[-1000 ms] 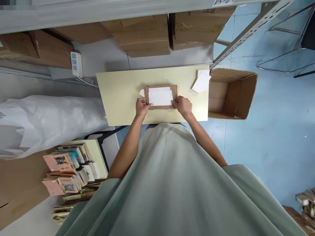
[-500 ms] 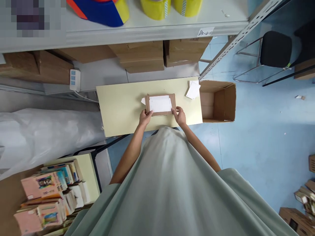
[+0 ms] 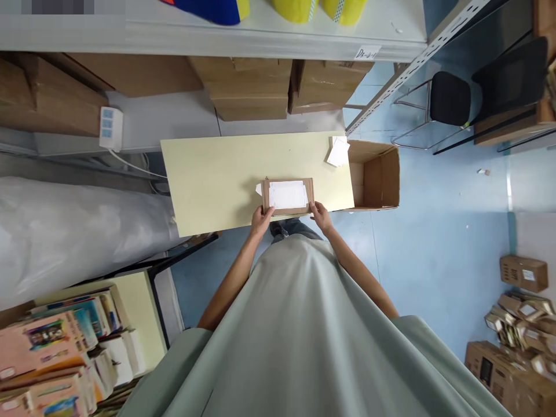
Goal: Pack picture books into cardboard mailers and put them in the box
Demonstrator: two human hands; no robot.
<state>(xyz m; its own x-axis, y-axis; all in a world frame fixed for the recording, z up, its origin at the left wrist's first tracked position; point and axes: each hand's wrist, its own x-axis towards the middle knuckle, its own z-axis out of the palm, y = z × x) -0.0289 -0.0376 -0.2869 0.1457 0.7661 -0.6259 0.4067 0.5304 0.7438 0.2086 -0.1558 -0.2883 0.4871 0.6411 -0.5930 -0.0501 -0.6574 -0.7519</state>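
Observation:
A flat brown cardboard parcel [image 3: 310,191] with a white label sheet [image 3: 288,194] on top lies at the near edge of a pale yellow table [image 3: 217,174]. My left hand [image 3: 262,219] grips the parcel's near left corner with curled fingers. At the near right corner, my right hand [image 3: 320,214] holds it the same way. A small white paper corner sticks out at the parcel's left side.
A stack of white slips [image 3: 338,152] lies at the table's far right corner. An open cardboard box [image 3: 382,174] stands on the blue floor beside the table. Shelving with boxes [image 3: 247,87] and tape rolls is behind, books [image 3: 56,347] lower left, a chair [image 3: 452,98] at right.
The parcel has come toward the table's near edge with both hands on it. The camera has pulled back and tilted up, showing more shelf and floor.

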